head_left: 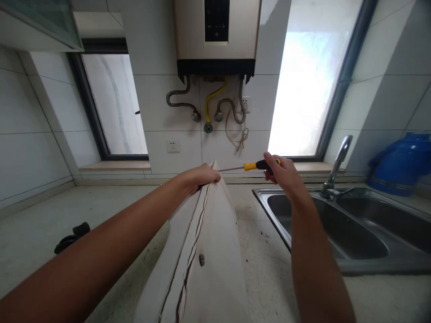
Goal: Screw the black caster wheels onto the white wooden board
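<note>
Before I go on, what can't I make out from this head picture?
All in the head view:
Screwdriver tip: too small, close against the left hand; contact unclear.
Left palm: hidden by the back of that hand.
White panel, near end: cut off by the bottom edge.
Wall-mounted heater, top: cut off by the upper edge.
Blue container: blurred, cut off by the right edge.

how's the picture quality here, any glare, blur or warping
Head view: the window on the right glares, largely washed out to white; head view: the blue container near the right edge looks soft; head view: the window frames slant and edges look stretched, likely wide-angle distortion; head view: the screwdriver in the right hand is clear enough to make out.
</note>
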### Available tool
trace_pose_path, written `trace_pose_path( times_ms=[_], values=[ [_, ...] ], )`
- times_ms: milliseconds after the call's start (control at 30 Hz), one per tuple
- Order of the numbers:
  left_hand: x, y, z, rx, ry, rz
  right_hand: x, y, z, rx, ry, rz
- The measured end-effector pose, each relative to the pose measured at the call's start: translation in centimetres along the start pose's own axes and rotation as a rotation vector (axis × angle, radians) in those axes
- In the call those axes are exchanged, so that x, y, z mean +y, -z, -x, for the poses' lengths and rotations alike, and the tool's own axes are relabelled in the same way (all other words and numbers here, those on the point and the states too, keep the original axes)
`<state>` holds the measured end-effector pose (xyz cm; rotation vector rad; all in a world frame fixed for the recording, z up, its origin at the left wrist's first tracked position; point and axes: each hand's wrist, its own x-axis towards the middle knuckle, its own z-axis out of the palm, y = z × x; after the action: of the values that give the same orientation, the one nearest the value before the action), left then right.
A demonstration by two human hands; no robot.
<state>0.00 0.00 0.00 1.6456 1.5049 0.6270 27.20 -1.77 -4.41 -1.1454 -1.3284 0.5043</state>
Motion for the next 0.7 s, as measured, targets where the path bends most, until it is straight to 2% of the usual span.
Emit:
trace_pose_path(
  times_ms=[67,133,300,500,700],
  values=[
    [0.0,0.0,0.0,0.004,-0.001,-0.001,-0.2,0.3,0.2,-0.072,-0.001,-0.015],
    [0.0,0.0,0.0,0.005,-0.006,-0.001,-0.5,0.5,0.4,-0.081,0.012,-0.021],
    [0.0,-0.1,0.1,-0.007,-0.006,0.027,-0.7,0.1,0.3,0.067,0.046,0.057],
    [-0.1,-0.1,0.0,-0.001,-0.007,0.036,-1.0,0.5,0.8,-0.029,0.026,-0.02],
    [-0.2,-0.2,-0.3,-0.006,-0.002,0.078,-0.3,-1.3,-0.1,0.264,0.076,-0.003]
  ],
)
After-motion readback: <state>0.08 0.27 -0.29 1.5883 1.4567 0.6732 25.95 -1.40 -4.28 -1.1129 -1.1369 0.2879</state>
